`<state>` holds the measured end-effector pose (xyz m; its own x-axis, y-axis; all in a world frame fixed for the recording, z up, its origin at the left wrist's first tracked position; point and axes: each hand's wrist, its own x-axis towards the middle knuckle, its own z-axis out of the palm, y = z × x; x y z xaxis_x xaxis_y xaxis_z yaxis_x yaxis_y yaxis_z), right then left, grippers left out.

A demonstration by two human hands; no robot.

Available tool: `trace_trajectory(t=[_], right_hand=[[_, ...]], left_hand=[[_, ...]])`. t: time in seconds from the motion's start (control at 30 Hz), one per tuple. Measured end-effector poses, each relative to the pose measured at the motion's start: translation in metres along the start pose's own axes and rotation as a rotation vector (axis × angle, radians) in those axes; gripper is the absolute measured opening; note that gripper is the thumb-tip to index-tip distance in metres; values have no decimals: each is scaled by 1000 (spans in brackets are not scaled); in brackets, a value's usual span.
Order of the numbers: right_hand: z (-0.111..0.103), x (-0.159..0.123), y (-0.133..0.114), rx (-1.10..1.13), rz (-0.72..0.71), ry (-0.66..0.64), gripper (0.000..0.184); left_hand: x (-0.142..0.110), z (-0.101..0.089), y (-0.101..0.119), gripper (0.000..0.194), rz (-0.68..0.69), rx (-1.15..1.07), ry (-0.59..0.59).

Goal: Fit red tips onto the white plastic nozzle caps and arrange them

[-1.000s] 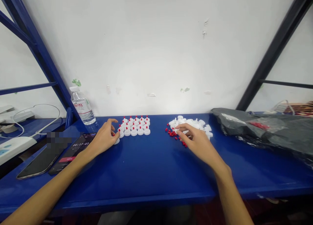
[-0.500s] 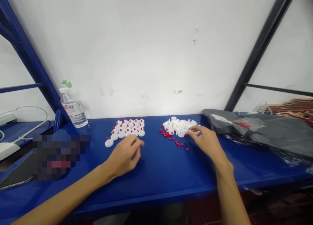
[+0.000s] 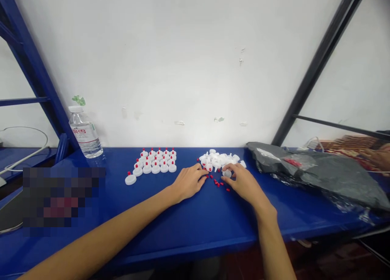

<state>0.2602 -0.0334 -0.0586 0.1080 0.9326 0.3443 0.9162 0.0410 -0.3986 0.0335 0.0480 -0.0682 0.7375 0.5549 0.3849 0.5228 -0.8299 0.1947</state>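
My right hand [image 3: 242, 182] pinches a white round cap [image 3: 226, 173] between thumb and fingers, at the front edge of a heap of white nozzle caps [image 3: 217, 159]. My left hand [image 3: 189, 181] rests low over the table, its thumb and forefinger slightly apart beside small red tips [image 3: 217, 183] scattered before the heap. Whether a fingertip touches one of these is too small to tell. To the left, white caps with red tips [image 3: 155, 168] stand upright in rows. One such cap [image 3: 130, 179] sits at the front left end of them.
A water bottle [image 3: 85, 133] stands at the back left of the blue table [image 3: 176, 231], near a blue frame post. Grey plastic bags [image 3: 317, 170], one with red pieces on top, lie at the right. Another person's hand [image 3: 378, 156] shows at the far right.
My left hand has moved right, from the rows of caps to the red tips. My right hand has drawn a white cap slightly forward from the heap.
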Motion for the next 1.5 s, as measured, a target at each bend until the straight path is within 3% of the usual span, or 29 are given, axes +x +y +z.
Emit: trace_trajectory(t=[0.23, 0.33, 0.43, 0.57, 0.77, 0.9, 1.1, 1.5], right_hand=[[-4, 0, -2, 20, 34, 56, 19], [-6, 0, -8, 172, 25, 65, 22], [-10, -3, -21, 404, 10, -3, 25], [-17, -7, -39, 554, -14, -159, 27], [-21, -9, -45, 589, -8, -182, 31], [-21, -9, -40, 605, -11, -145, 33], [-23, -9, -43, 640, -38, -152, 31], [-28, -10, -43, 746, -1, -208, 37]], left_hand=[[-2, -3, -2, 25, 19, -72, 0], [-3, -3, -3, 23, 34, -125, 9], [-4, -3, -4, 20, 39, -182, 20], [-4, -5, -5, 16, -1, -288, 48], [-6, -13, 1, 19, -233, -701, 31], [-8, -16, 6, 22, -277, -899, 51], [-9, -15, 6, 39, -314, -1013, 34], [-10, -13, 8, 37, -335, -1143, 45]])
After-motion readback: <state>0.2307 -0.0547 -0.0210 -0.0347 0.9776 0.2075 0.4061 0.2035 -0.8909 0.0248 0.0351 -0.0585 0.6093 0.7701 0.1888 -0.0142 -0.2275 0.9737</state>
